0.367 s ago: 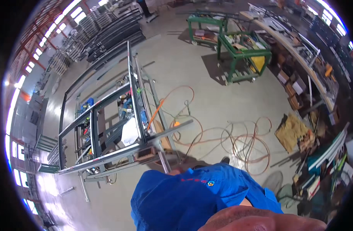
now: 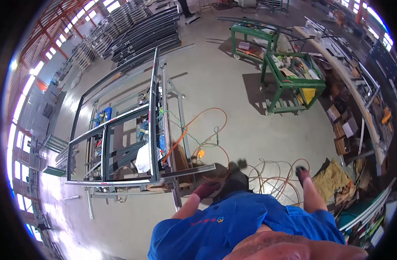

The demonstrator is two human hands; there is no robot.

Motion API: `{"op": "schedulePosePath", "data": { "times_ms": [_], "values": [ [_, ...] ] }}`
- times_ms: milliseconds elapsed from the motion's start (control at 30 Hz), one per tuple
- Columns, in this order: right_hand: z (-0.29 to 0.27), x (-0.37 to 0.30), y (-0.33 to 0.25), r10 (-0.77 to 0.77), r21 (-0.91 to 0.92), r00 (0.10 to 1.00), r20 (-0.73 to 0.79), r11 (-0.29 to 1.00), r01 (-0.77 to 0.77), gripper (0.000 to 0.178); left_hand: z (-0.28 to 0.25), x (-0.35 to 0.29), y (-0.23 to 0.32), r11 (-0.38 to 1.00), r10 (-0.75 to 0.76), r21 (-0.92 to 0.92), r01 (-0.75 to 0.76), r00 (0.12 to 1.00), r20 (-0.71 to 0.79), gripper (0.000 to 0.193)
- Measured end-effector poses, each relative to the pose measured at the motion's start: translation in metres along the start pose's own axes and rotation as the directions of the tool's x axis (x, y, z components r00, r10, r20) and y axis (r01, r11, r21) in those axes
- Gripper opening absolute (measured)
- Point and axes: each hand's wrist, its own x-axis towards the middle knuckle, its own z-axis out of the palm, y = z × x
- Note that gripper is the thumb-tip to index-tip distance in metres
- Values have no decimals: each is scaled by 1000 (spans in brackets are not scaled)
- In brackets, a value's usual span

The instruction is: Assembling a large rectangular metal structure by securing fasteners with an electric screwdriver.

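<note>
My left hand (image 2: 207, 189), in a dark red glove, is held out beside my body, close to the near corner of a large dark metal frame (image 2: 104, 149). It lies just right of a silver rail (image 2: 174, 197) under that corner; I cannot tell whether they touch. My right hand (image 2: 302, 174), in a dark glove, is out on my other side above coiled orange hoses (image 2: 272, 184). The fingers of both hands are too small and dark to make out, and no held object shows. The frame rests flat on a stand, with tools and a white sheet (image 2: 144, 158) below its bars.
Two green wheeled carts (image 2: 293, 82) loaded with parts stand ahead on the right. A long cluttered workbench (image 2: 350, 82) runs along the right, with cardboard boxes (image 2: 342, 130) beneath. Brown crumpled sheeting (image 2: 332, 182) lies near my right hand. Stacked dark profiles (image 2: 146, 39) are far left.
Both my hands and forearms have come into view, out to either side of my body. The view has shifted, so the carts appear lower and farther right.
</note>
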Motion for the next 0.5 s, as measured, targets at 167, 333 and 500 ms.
{"op": "schedulePosePath", "data": {
  "times_ms": [167, 333, 500],
  "values": [
    [97, 104, -238, -450, -260, 837, 311, 807, 530, 39, -13, 125, 33, 897, 422, 216, -385, 892, -164, 50],
    [137, 56, -434, -254, -320, 694, 674, 746, 584, 64, -109, 172, 129, 956, 283, 151, -252, 929, -237, 43],
    [107, 191, -409, -166, -472, 865, 474, 781, 409, 55, -235, 226, 171, 971, 186, 228, -76, 837, -515, 40]
  ]
}}
